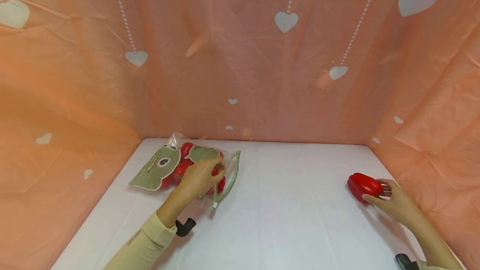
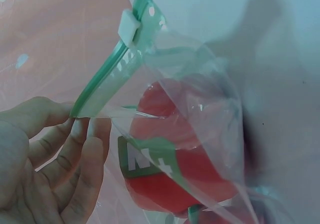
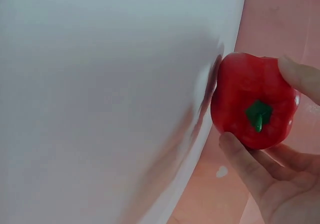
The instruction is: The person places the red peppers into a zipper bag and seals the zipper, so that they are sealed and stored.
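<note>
On the left of the table lies a clear zip bag with a green cartoon face and several red bell peppers inside. My left hand holds the bag at its green-edged mouth. In the left wrist view, its fingers pinch the green zip strip, which has a white slider farther along. A red pepper shows through the plastic beside them. Far to the right, my right hand grips a red bell pepper between thumb and fingers, its green stem facing the wrist camera.
A white table spreads between the two hands. Orange curtains printed with white hearts stand behind it and along both sides. Dark wrist-camera mounts stick out near both wrists.
</note>
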`<state>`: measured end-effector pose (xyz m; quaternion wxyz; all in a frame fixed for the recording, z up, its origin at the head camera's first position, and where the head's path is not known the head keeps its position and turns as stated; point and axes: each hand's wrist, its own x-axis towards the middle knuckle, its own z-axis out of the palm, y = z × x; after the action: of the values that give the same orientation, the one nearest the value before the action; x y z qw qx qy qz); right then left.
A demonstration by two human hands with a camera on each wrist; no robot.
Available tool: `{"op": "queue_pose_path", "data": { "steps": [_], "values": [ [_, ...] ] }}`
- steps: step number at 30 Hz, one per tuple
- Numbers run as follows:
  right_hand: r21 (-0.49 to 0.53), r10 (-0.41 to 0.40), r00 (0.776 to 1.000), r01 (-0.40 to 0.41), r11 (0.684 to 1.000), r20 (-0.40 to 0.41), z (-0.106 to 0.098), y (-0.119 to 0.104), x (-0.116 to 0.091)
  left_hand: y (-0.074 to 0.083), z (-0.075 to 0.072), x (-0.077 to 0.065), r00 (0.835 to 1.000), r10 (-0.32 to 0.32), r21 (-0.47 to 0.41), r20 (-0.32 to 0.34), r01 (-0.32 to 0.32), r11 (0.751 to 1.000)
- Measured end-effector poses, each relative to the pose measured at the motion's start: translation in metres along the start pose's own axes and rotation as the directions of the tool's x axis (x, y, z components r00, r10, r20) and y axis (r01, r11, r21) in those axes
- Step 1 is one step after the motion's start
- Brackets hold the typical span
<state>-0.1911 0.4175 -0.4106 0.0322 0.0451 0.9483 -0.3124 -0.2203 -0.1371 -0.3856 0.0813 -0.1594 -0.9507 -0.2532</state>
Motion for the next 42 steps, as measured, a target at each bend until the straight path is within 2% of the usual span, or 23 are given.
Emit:
{"op": "queue_pose_path", "data": {
  "steps": [5, 12, 23, 32, 36, 42],
  "values": [
    [0.029, -0.018, 1.000, 0.019, 0.999, -0.013, 0.004, -0.004, 0.005, 0.001, 0.000, 0.000, 1.000, -0.001, 0.006, -0.002, 0.001, 1.000],
    [0.021, -0.104, 0.994, 0.105, 0.994, -0.042, 0.016, -0.017, 0.008, 0.001, 0.000, -0.001, 1.000, -0.005, 0.011, -0.001, 0.005, 1.000],
    [0.054, -0.191, 0.981, 0.193, 0.980, -0.047, 0.033, -0.046, 0.013, 0.000, 0.001, -0.001, 1.000, -0.005, 0.007, -0.003, 0.005, 1.000],
    [0.097, -0.223, 0.974, 0.225, 0.970, -0.028, 0.050, -0.071, 0.023, 0.000, 0.000, 0.000, 1.000, -0.003, 0.007, 0.001, 0.003, 1.000],
    [0.126, -0.253, 0.967, 0.253, 0.959, -0.019, 0.059, -0.082, 0.025, 0.001, 0.000, -0.001, 1.000, -0.007, 0.007, 0.007, 0.007, 1.000],
    [0.209, -0.319, 0.948, 0.313, 0.927, -0.002, 0.072, -0.101, 0.030, 0.001, 0.000, 0.000, 1.000, -0.010, 0.004, 0.012, 0.010, 1.000]
  ]
}}
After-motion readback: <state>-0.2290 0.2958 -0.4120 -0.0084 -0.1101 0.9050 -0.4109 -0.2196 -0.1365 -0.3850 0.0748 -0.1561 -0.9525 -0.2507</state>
